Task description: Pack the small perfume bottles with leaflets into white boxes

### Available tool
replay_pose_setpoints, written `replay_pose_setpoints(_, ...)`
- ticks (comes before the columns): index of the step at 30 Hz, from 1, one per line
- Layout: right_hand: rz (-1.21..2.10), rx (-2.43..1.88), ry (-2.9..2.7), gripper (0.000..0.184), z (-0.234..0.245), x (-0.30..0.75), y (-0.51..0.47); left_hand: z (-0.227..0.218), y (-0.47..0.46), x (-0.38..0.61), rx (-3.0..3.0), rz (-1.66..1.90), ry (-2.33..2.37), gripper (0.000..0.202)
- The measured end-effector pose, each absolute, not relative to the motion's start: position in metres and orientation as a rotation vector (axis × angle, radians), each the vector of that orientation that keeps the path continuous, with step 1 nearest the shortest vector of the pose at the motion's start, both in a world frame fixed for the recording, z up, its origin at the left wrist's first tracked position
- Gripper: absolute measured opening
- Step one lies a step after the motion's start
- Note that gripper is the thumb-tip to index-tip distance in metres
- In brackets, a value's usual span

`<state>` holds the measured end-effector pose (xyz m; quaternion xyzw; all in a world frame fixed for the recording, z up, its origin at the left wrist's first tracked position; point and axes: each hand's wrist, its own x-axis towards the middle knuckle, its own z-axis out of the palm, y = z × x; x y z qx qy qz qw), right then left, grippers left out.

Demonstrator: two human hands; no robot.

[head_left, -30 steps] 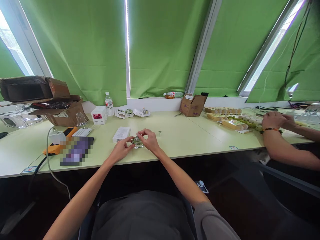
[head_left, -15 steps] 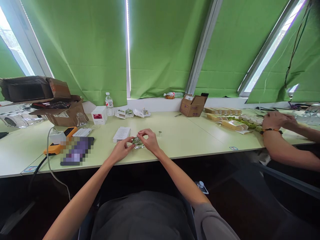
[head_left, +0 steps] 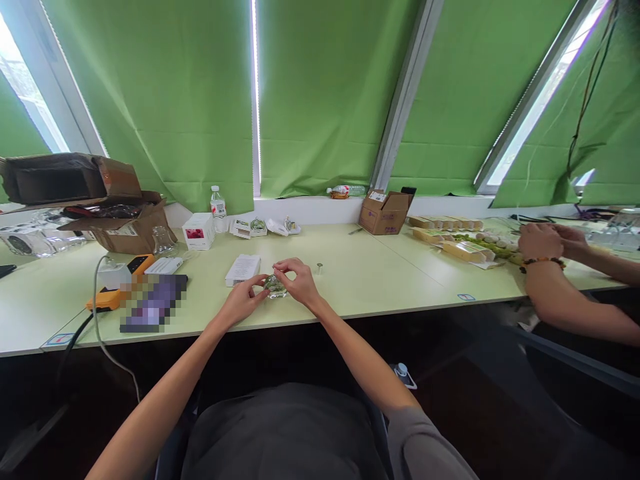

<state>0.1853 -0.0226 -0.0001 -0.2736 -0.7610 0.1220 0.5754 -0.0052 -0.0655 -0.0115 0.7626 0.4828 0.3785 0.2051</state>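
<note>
A small clear glass container with green moss inside (head_left: 275, 287) rests on the pale table (head_left: 380, 273) in front of me. My left hand (head_left: 243, 298) steadies its left side with curled fingers. My right hand (head_left: 299, 280) hovers over its top, thumb and forefinger pinched together; what they pinch is too small to name. A white flat box (head_left: 243, 269) lies just left of my hands. A small metal piece (head_left: 319, 267) stands to the right of them.
Open cardboard boxes (head_left: 120, 223) sit at the left, another small one (head_left: 386, 211) at the back. A water bottle (head_left: 217, 207), a white cube box (head_left: 199, 231) and an orange device with cable (head_left: 107, 297) are nearby. A co-worker's hands (head_left: 547, 243) work among wooden trays (head_left: 463, 248) at the right.
My hands have hardly moved. The co-worker's hands at the right have shifted slightly left.
</note>
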Motion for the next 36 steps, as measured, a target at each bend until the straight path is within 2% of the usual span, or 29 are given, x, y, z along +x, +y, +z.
replay_pose_setpoints(16, 0.146, -0.684, -1.830, 0.007, 0.0007, 0.1864, -0.0221, -0.0102, -0.0667, -0.0031, 2.120, 1.054, 1.360, 0.050)
replay_pose_setpoints(26, 0.225, -0.726, -1.821, 0.007, 0.0042, 0.1862, -0.0262, -0.0085, -0.0684, -0.0023, 2.131, 1.050, 1.362, 0.049)
replay_pose_setpoints(36, 0.473, -0.709, -1.830, 0.012, 0.0065, 0.1934, -0.0233, -0.0119, -0.0647, -0.0040, 2.119, 1.045, 1.368, 0.050)
